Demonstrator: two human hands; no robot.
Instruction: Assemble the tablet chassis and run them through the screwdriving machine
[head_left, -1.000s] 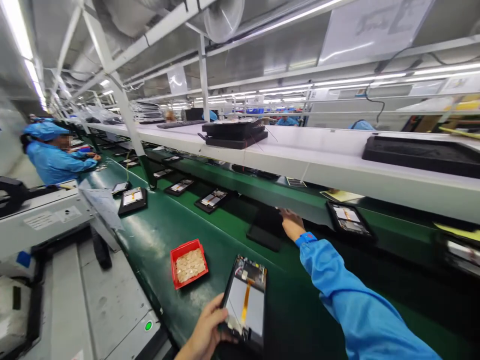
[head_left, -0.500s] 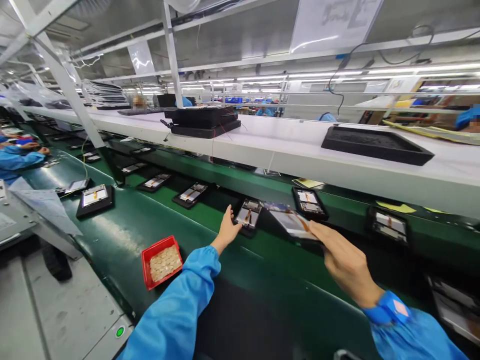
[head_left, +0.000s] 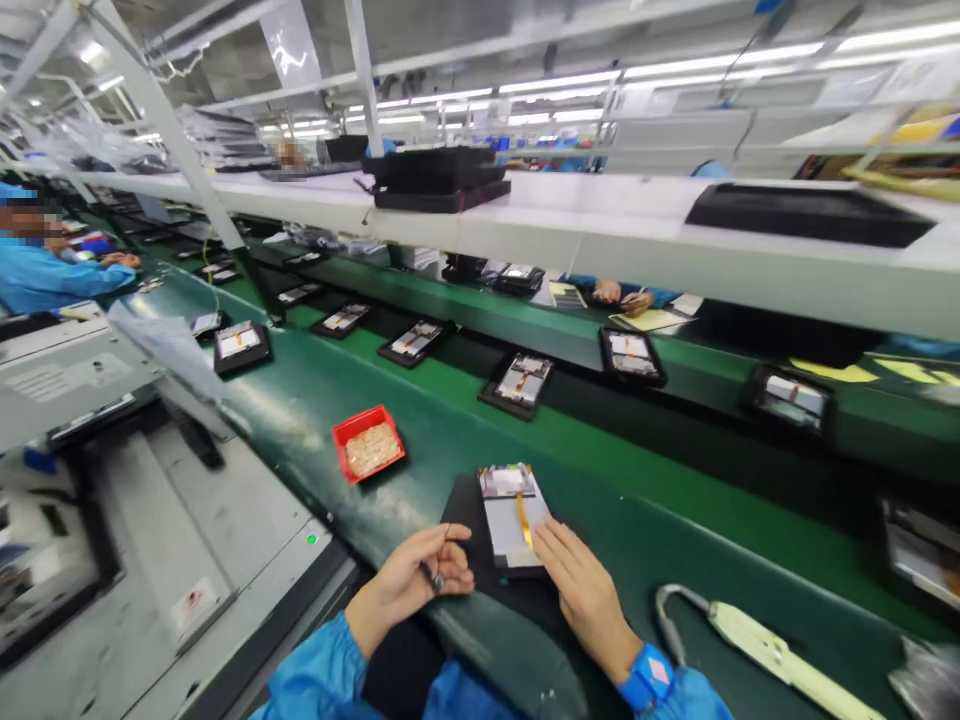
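Observation:
An opened tablet (head_left: 505,528) lies in front of me on a black pad (head_left: 463,515), its silvery inside, circuit board and orange ribbon cable facing up. My right hand (head_left: 586,598) grips its right edge, fingers straight and close together over the rim; the thumb is hidden. To the left, apart from the tablet, my left hand (head_left: 421,580) is half curled, palm turned inward. A small dark piece (head_left: 437,580) shows among its fingers, too small to name. Beyond, on the green belt (head_left: 465,408), another opened tablet (head_left: 523,382) rests in a black tray.
A red bin (head_left: 369,443) of small pale pieces stands left on the bench. At right lies a pale green tool with a grey cord (head_left: 780,650). Trays with tablets line the belt. A white shelf (head_left: 600,235) runs above it; a grey machine (head_left: 225,540) borders the left. Co-workers sit nearby.
My right hand has brought the tablet from above the belt down to the bench. My left hand has left the tablet on the belt and drawn back towards me. The view has tilted down.

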